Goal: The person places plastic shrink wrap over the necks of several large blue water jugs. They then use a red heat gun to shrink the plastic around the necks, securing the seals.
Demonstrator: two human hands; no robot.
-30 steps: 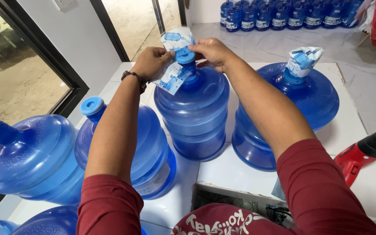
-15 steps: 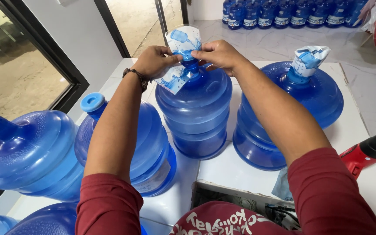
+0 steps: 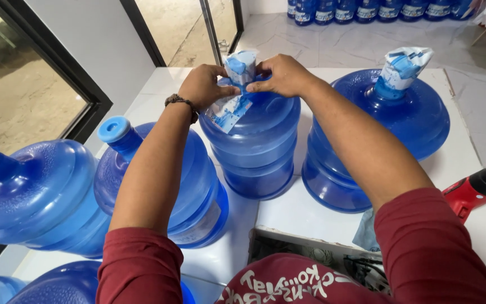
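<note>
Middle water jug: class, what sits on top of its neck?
A plastic seal sleeve covers the middle jug; left hand and right hand pinch it. The cap beneath is mostly hidden.

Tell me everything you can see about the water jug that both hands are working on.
The middle water jug is a large, translucent blue plastic bottle with ribbed sides, standing upright on the white table between two other blue jugs. A blue-and-white plastic seal sleeve sits over its capped neck and hangs down its shoulder. The left hand and right hand both pinch the sleeve at the neck.
</note>
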